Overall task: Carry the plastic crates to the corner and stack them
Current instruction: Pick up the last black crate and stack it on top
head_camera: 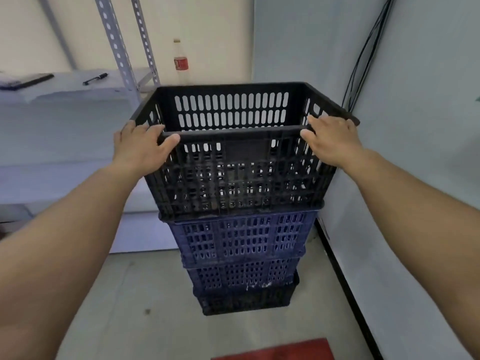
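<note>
A black slotted plastic crate (239, 178) sits on top of a stack in the room's corner. Under it are two blue crates (241, 240) and a black bottom crate (246, 300) on the floor. My left hand (141, 149) grips the near left corner of the top crate's rim, thumb over the front edge. At the near right corner my right hand (332, 141) holds the rim the same way. The top crate is empty and stands level.
A metal shelf rack (65, 87) stands to the left, with a pen (94, 78) and a dark flat object on it. A bottle (181, 62) stands behind the stack. Black cables (363, 58) run down the right wall. A red mat (275, 350) lies on the floor near me.
</note>
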Motion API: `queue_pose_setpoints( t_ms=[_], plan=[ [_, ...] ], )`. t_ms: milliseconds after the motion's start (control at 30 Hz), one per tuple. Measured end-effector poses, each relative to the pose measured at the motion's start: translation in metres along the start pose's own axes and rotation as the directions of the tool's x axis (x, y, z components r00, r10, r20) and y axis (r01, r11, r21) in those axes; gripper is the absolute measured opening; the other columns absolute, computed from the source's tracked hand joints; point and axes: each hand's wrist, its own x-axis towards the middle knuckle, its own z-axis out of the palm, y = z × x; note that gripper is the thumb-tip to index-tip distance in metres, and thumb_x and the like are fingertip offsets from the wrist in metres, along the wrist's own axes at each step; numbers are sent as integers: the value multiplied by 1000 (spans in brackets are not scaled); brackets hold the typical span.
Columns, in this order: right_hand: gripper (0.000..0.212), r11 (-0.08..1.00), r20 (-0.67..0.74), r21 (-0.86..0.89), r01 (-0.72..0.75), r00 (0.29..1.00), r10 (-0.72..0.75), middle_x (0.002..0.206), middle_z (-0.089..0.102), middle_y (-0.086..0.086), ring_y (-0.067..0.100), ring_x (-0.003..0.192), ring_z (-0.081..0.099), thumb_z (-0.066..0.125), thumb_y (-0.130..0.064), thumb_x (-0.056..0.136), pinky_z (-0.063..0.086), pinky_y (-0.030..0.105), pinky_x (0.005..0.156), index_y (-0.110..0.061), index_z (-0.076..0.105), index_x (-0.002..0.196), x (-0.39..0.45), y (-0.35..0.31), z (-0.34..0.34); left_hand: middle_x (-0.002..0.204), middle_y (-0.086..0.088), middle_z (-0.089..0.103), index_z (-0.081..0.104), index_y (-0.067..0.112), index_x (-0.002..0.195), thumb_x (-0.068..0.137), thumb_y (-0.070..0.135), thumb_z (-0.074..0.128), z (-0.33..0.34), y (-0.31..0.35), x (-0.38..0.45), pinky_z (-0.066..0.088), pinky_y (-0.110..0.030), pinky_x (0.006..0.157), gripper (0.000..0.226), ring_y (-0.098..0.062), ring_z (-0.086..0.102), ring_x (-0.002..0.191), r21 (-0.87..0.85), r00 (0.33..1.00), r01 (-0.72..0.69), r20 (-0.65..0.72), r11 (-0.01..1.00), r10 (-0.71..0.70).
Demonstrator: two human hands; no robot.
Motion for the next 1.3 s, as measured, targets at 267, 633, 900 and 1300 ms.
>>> queue_pose_setpoints(
  t_ms=[267, 633, 900, 1300],
  plan=[
    [50, 1000, -14, 19, -19, 1000, 20, 137, 51, 17, 38, 128, 42, 28, -38, 95, 21, 52, 111, -19, 41, 140, 2, -1, 1, 120, -22, 61, 54, 22, 129, 87, 67, 20, 2, 0, 0, 34, -50, 101, 70, -43, 39, 127, -41, 1000, 4, -24, 999, -5],
    [54, 999, 65, 33, 8, 998, -10, 125, 57, 10, 37, 122, 47, 19, -55, 93, 32, 51, 100, -26, 56, 119, 6, 4, -17, 141, -14, 49, 45, 26, 139, 86, 74, 19, -13, 2, 3, 29, -50, 106, 76, -36, 34, 136, -39, 997, -13, 77, 999, 16],
    [35, 992, 83, 106, -74, 994, 65, 112, 49, 14, 36, 113, 47, 36, -33, 96, 38, 41, 89, -9, 51, 115, 69, 43, -17, 118, -19, 55, 52, 14, 94, 96, 41, 30, -16, -10, 59, 40, -43, 93, 35, -37, 49, 109, -156, 981, 106, 175, 982, -78],
    [38, 983, 301, 40, -177, 940, 157, 94, 52, 13, 26, 85, 47, 37, -9, 94, 37, 29, 64, -1, 36, 131, 160, 63, -1, 120, -18, 56, 50, 5, 119, 93, 15, 39, 5, -17, 131, 43, -34, 82, 29, -32, 55, 103, -39, 939, 272, 230, 961, -256]
  ],
)
